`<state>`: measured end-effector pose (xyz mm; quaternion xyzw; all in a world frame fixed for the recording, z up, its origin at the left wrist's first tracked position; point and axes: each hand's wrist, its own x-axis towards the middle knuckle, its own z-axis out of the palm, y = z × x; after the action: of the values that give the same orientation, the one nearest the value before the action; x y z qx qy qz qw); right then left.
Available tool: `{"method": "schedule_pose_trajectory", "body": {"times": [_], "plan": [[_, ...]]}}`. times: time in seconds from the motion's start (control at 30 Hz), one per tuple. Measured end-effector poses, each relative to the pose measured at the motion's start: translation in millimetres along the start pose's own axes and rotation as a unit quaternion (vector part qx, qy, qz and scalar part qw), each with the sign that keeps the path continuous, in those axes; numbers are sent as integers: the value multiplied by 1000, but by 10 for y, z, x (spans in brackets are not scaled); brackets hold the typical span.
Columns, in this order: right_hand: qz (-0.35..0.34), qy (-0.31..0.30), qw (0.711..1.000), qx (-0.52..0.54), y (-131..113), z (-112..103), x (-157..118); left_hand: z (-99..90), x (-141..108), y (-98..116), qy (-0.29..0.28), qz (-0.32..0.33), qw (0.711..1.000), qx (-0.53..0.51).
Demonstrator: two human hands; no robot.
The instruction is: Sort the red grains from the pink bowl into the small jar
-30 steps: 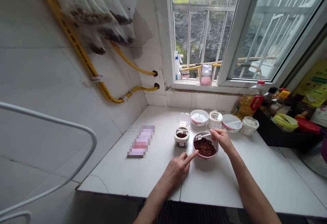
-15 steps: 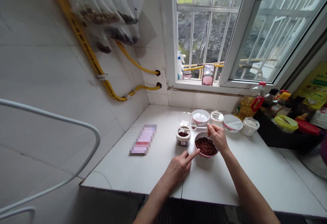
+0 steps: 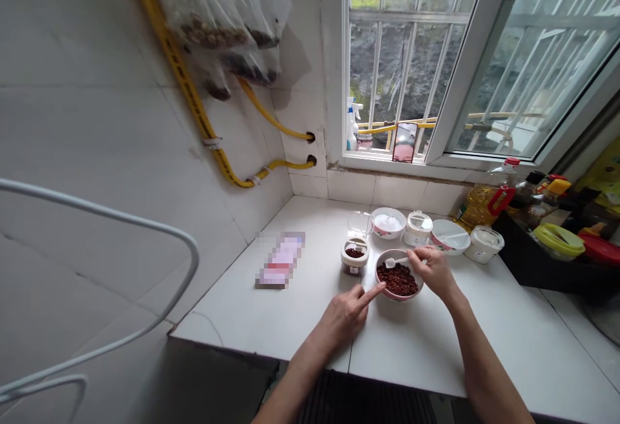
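Observation:
My right hand (image 3: 433, 270) is closed in a pinch on the handle of a small white spoon (image 3: 393, 262). The spoon's head is over the back of a floral bowl (image 3: 398, 299) that holds dark red-brown dried flakes (image 3: 398, 279). My left hand (image 3: 345, 313) rests on the counter, its index finger stretched to the bowl's near-left rim and its other fingers loosely bent. Just left of the bowl stands a small clear jar (image 3: 354, 265) with a white rim and similar flakes inside; its transparent lid (image 3: 360, 223) is tipped up behind.
Behind are a bowl of white powder (image 3: 389, 224), a white-lidded jar (image 3: 418, 228), a bowl with a white spoon (image 3: 450, 238) and another jar (image 3: 484, 244). A black box (image 3: 516, 250) and an oil bottle (image 3: 479, 204) stand right. A blurred pink packet (image 3: 281, 261) lies left.
My right hand has brought the spoon from above the small jar back rightward over the bowl. My left finger stays at the bowl's rim. The view has shifted slightly.

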<state>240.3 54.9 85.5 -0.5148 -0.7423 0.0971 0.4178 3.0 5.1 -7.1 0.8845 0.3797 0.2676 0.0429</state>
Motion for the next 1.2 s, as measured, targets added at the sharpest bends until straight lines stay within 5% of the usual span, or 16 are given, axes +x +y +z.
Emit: {"method": "schedule_pose_trajectory", "body": {"times": [0.17, 0.43, 0.7, 0.93, 1.07, 1.2], "plan": [[13, -59, 998, 1, 51, 132, -30, -1, -1, -6, 12, 8, 1000, -4], [139, -29, 983, 116, 101, 4, -31, -15, -5, -6, -5, -1, 1000, 0], [161, -1, 965, 205, 51, 44, 5, -34, 0, 6, -3, 2, 1000, -3], [100, 12, 975, 200, -300, 342, 55, 6, -1, -17, 8, 7, 1000, -1], [-53, 31, 997, 42, -417, 452, 55, 18, 8, -28, 14, 16, 1000, 4], [-181, 18, 982, -47, -402, 375, 32, 31, 10, -28, 16, 17, 1000, 13]]}}
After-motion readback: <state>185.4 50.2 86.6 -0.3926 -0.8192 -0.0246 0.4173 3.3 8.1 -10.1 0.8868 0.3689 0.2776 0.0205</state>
